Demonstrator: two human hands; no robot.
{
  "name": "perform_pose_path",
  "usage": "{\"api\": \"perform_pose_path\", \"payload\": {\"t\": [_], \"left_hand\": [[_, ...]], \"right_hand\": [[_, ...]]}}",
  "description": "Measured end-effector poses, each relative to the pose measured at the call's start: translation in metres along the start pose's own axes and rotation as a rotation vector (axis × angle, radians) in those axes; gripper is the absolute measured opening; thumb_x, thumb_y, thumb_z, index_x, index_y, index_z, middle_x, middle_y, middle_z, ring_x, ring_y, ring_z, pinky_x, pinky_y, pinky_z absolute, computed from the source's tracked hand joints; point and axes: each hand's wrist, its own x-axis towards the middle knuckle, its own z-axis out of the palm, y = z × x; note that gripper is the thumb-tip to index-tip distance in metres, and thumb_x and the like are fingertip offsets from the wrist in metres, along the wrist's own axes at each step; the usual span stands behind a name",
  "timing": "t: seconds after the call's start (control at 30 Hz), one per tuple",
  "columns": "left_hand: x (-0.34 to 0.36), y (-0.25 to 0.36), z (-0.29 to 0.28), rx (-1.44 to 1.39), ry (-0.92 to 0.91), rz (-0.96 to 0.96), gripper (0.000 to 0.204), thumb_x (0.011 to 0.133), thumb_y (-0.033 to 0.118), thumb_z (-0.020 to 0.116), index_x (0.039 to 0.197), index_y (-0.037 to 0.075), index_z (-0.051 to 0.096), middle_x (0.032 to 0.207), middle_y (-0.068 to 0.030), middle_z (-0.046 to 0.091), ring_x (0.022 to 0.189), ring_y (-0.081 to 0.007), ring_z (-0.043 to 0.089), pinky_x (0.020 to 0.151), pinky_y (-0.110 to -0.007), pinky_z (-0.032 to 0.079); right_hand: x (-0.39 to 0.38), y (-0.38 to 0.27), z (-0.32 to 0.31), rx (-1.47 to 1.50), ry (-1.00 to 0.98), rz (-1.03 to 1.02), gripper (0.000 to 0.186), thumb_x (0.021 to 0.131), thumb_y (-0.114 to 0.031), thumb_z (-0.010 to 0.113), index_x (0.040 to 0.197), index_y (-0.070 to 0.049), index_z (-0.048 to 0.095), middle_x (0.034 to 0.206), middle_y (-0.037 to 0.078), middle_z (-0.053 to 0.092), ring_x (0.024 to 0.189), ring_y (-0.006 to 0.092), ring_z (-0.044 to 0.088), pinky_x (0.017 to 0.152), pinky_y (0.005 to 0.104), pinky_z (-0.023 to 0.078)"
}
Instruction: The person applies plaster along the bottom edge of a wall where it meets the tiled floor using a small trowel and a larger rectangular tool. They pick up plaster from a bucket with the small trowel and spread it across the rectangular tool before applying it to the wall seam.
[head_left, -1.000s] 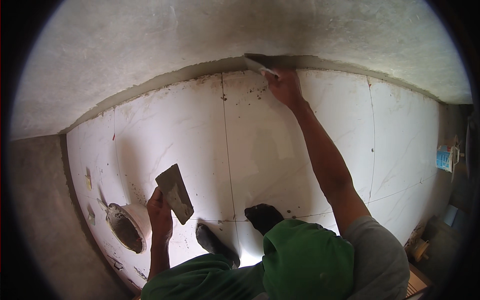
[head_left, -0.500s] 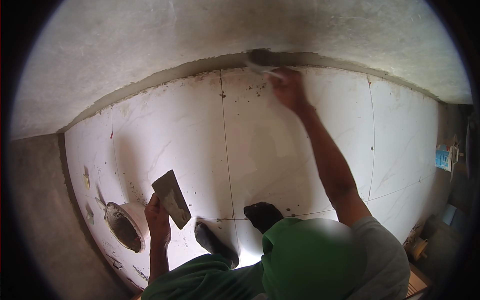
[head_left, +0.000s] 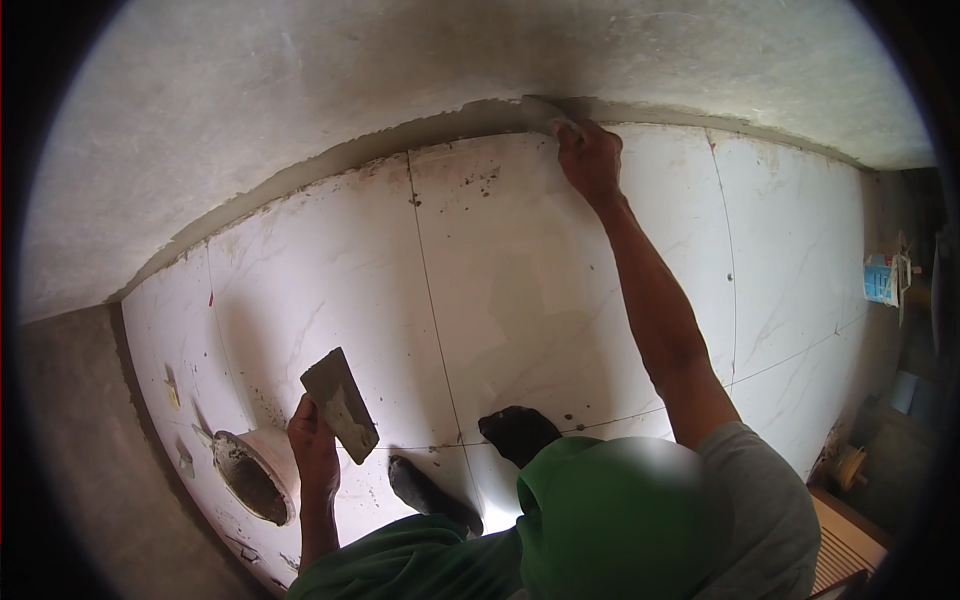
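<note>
My right hand (head_left: 590, 162) is reached far forward, closed on the handle of a trowel (head_left: 541, 113). The trowel's blade lies against the grey mortar strip (head_left: 400, 138) that runs along the foot of the wall (head_left: 300, 90). Lower down on the left, my left hand (head_left: 315, 452) grips the edge of a flat rectangular mortar board (head_left: 343, 408). Grey mortar is smeared on part of the board's face. Close to that hand stands a bucket (head_left: 272, 455) with grey mortar inside.
White marbled tiles (head_left: 520, 330) cover the floor, with crumbs of mortar scattered on them. My dark-covered feet (head_left: 520, 432) are near the board. A blue container (head_left: 880, 280) stands at the far right, above a yellow spool-like thing (head_left: 850, 466).
My right hand and the trowel have moved to the right along the mortar strip. My left hand still holds the board in nearly the same place. The view has shifted slightly.
</note>
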Motion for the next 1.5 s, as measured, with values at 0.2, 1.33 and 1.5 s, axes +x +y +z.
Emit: {"api": "perform_pose_path", "payload": {"t": [0.2, 1.33, 1.5], "left_hand": [[0.005, 0.002, 0.018, -0.003, -0.015, 0.015, 0.027, 0.110, 0.012, 0.058, 0.132, -0.003, 0.063, 0.120, -0.0068, 0.073, 0.104, -0.0091, 0.068, 0.092, -0.027, 0.054], [0.027, 0.008, 0.007, -0.704, -0.090, 0.009, 0.034, 0.105, 0.003, 0.046, 0.137, -0.005, 0.054, 0.124, -0.0161, 0.067, 0.109, -0.0225, 0.071, 0.097, -0.038, 0.060], [0.030, 0.022, 0.023, -0.576, 0.062, 0.090, 0.029, 0.111, 0.013, 0.046, 0.135, 0.000, 0.057, 0.121, -0.0095, 0.068, 0.112, -0.0198, 0.068, 0.095, -0.036, 0.058]], "right_hand": [[0.021, 0.056, -0.045, -0.002, 0.047, 0.028, 0.026, 0.091, -0.025, 0.079, 0.092, 0.002, 0.076, 0.075, 0.024, 0.070, 0.069, 0.0400, 0.070, 0.064, 0.0456, 0.054], [-0.187, -0.190, -0.072, 0.550, -0.734, -0.055, 0.025, 0.093, -0.011, 0.074, 0.115, -0.001, 0.075, 0.081, 0.005, 0.067, 0.063, 0.0155, 0.063, 0.055, 0.0304, 0.050], [-0.217, -0.229, -0.076, 0.427, -0.528, -0.844, 0.052, 0.071, 0.002, 0.074, 0.123, 0.000, 0.073, 0.085, 0.008, 0.059, 0.067, 0.0199, 0.062, 0.054, 0.0322, 0.050]]}}
